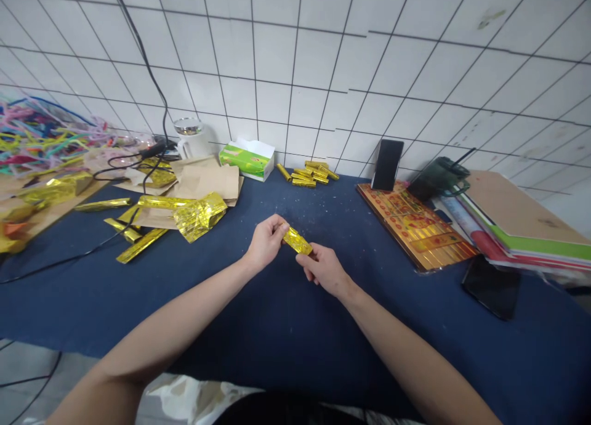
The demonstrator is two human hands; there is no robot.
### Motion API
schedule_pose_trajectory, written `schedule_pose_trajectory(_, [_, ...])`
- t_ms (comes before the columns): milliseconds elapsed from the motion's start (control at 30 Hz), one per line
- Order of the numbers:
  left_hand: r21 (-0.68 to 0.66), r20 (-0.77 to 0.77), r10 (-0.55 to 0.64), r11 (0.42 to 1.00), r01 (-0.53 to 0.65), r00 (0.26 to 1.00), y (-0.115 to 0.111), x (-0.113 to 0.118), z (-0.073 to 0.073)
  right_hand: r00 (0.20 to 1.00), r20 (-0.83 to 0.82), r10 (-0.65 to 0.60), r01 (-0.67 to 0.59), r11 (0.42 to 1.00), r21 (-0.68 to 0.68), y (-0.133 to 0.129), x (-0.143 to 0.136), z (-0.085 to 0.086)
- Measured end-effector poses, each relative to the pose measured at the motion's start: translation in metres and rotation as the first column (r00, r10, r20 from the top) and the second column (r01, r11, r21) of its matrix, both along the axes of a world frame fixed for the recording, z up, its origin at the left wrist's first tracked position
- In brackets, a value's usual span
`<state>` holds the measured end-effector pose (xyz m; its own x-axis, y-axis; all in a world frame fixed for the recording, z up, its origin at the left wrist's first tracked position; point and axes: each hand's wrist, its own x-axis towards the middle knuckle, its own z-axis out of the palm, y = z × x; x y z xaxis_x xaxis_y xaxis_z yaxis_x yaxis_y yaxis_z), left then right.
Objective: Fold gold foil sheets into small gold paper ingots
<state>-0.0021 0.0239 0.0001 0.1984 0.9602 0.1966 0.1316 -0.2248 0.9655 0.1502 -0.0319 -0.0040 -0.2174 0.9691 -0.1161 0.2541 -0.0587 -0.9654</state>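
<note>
A short strip of shiny gold foil [297, 240] is held between my two hands above the blue tablecloth. My left hand [266, 241] pinches its upper left end between thumb and fingers. At the lower right end, my right hand [325, 268] grips it the same way. Beyond the hands, a small pile of gold foil rolls [311, 175] lies near the wall. To the left is a crumpled gold foil sheet [201, 217], with longer folded gold strips [141, 246] beside it.
A green tissue box [247, 160] and a white mug [191, 143] stand by the tiled wall. At right are a propped phone [386, 165], red-gold packets [420, 228], a stack of folders [530, 222] and a dark phone [492, 286]. A black cable [148, 68] hangs left.
</note>
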Motion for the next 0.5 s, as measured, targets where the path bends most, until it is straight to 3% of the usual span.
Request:
schedule_pose_trajectory(200, [-0.046,-0.032,-0.002,0.999,0.001,0.999,-0.0018,0.0003,0.0007,1.0,-0.007,-0.016,0.016,0.998,0.067,0.0002,-0.0004,-0.0035])
schedule_pose_trajectory(367, [0.072,-0.114,0.019,0.997,-0.011,0.993,-0.0036,-0.0018,0.0035,0.995,-0.098,-0.024,0.022,1.0,-0.02,0.0003,0.0012,-0.001])
schedule_pose_trajectory(500, [0.1,-0.16,0.015,0.995,0.001,0.987,-0.0058,-0.0012,0.0028,0.996,-0.071,-0.058,0.057,0.998,-0.017,0.0011,0.0005,-0.0029])
